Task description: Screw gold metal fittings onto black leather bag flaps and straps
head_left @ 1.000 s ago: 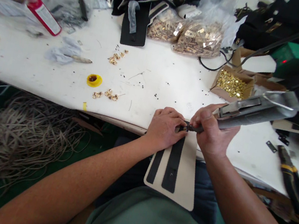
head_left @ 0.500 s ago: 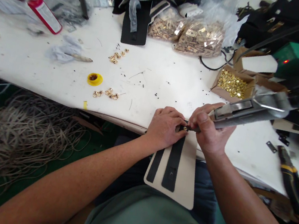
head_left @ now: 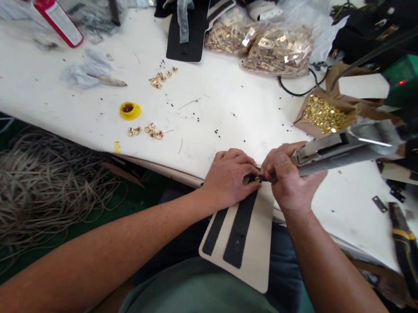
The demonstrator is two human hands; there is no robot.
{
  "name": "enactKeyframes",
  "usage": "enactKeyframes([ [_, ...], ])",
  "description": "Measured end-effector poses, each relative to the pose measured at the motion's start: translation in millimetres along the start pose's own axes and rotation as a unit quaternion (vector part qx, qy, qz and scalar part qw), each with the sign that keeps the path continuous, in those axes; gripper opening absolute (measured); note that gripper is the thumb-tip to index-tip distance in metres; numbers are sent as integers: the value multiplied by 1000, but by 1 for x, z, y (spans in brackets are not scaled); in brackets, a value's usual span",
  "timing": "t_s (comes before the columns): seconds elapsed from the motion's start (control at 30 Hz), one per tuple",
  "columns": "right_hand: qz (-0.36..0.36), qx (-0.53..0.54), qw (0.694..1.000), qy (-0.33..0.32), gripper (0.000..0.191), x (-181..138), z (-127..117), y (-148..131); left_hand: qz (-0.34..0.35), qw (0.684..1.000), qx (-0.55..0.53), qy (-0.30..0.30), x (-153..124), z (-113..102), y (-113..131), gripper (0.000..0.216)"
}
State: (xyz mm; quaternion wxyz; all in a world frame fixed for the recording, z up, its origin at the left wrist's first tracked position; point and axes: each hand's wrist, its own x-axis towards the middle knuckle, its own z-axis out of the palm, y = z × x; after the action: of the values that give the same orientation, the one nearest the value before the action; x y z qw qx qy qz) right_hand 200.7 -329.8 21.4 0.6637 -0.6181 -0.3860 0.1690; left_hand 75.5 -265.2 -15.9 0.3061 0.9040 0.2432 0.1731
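A cream panel with two black straps (head_left: 258,249) lies across the table edge and my lap. My left hand (head_left: 231,178) presses on its far end, thumb and forefinger closed around a small gold fitting (head_left: 257,178) on the longer strap. My right hand (head_left: 293,186) grips a grey metal power screwdriver (head_left: 347,149) with a lever on its side. The tool slants down to the left, its tip at the gold fitting beside my left fingertips. The exact contact at the tip is too small to make out.
Gold clasps (head_left: 152,130) and a yellow cap (head_left: 129,110) are on the white table. A cardboard box of gold pieces (head_left: 324,114) stands behind the tool. Pliers (head_left: 410,252) lie at right, a red bottle (head_left: 58,20) at far left. Cord (head_left: 28,196) is heaped below.
The view has shifted slightly, and the screwdriver's rear end sits a little lower in it. Both hands keep their places at the fitting.
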Motion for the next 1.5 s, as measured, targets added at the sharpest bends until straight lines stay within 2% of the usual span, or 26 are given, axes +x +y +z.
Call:
enactKeyframes([
  [0.23, 16, 29, 999, -5, 40, -1, 0, 1, -5, 1000, 11, 4, 0, 1, 0, 19],
  [0.4, 72, 12, 996, -45, 45, 0, -1, -5, 5, 999, 38, 2, -1, -2, 1, 22],
  [0.53, 74, 10, 997, 10, 50, 12, -13, -26, 7, 999, 50, 4, -2, -4, 1, 35],
  [0.63, 46, -109, 992, 41, 49, 21, -38, -41, 7, 998, 70, 4, -1, -4, 2, 49],
  [0.7, 22, -244, 969, 13, 48, 23, -58, -42, 4, 997, 82, -10, 2, -6, 4, 52],
  [0.8, 29, -425, 903, -62, 46, 18, -85, -24, -27, 997, 72, -32, 11, -11, 12, 61],
  [0.87, 54, -494, 862, -99, 44, 11, -97, -6, -67, 996, 39, -45, 16, -15, 17, 71],
  [0.93, 65, -533, 835, -117, 44, 6, -104, 10, -100, 993, 6, -56, 19, -19, 21, 75],
  [1.03, 53, -558, 819, -126, 45, 0, -112, 21, -123, 989, -32, -71, 13, -26, 24, 57],
  [1.1, 17, -548, 830, -103, 45, -7, -119, 19, -139, 985, -63, -77, 2, -30, 27, 39],
  [1.13, -8, -526, 847, -80, 44, -14, -123, 16, -156, 980, -98, -73, -6, -32, 28, 34],
  [1.2, -45, -441, 896, -20, 39, -38, -131, 6, -213, 951, -219, -43, -25, -35, 30, 34],
  [1.23, -45, -382, 923, 15, 36, -55, -134, 1, -246, 920, -304, -20, -35, -36, 31, 37],
  [1.27, -25, -321, 946, 39, 35, -74, -137, -5, -273, 882, -383, 10, -46, -37, 32, 41],
  [1.33, 73, -239, 964, 93, 41, -117, -137, -15, -308, 811, -492, 76, -66, -37, 33, 47],
  [1.37, 143, -202, 964, 94, 46, -138, -134, -19, -320, 783, -521, 111, -75, -36, 33, 49],
  [1.4, 205, -140, 966, 66, 51, -157, -130, -23, -331, 760, -540, 141, -85, -35, 33, 50],
  [1.5, 313, 21, 949, -24, 51, -191, -113, -32, -362, 716, -564, 193, -111, -26, 33, 50],
])
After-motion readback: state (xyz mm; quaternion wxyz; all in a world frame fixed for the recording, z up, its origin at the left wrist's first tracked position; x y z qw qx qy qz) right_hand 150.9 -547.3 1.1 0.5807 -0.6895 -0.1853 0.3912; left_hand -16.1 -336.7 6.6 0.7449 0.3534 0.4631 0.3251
